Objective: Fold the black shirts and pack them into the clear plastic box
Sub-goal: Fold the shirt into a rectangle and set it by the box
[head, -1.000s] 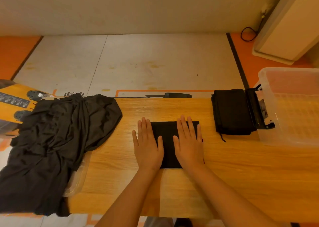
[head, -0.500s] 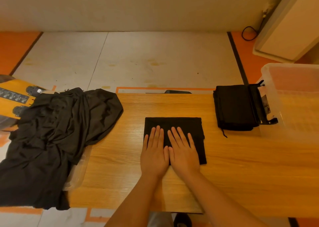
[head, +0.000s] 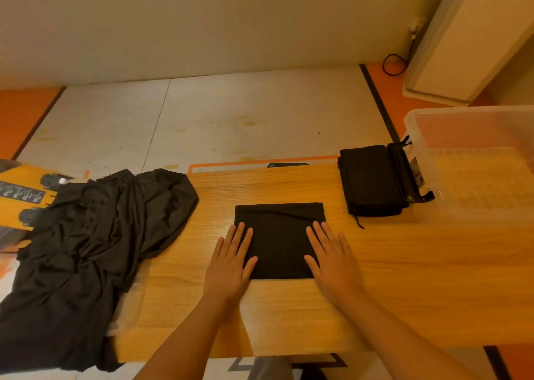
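- Shirt being worked, the folded shirt [head: 278,239], lies as a neat flat rectangle in the middle of the wooden table [head: 404,278], near the front edge; its fold looks finished or very nearly so.
- Left hand [head: 229,264] lies flat and open, fingers spread, on the shirt's left edge, half on cloth and half on the table; it grips nothing.
- Right hand [head: 332,259] lies the same way on the right edge, palm down, fingers extended, also holding nothing. Judging by the pose, both hands are smoothing or squaring the sides.
- Folded stack [head: 368,180] of black cloth sits further back and to the right, just beside the clear plastic box [head: 474,166]; how many shirts it holds I cannot tell. So some folding is done.
- Clear plastic box stands at the table's right end, open at the top, and shows no black cloth inside as far as the view reaches, so packing appears not yet started.
- Unfolded pile [head: 86,249] of black shirts drapes over the left end of the table and hangs off its edge, well apart from the hands; that part is left to fold.
- Overall judgement: an early to middle stage, with the pile to fold and everything to pack.
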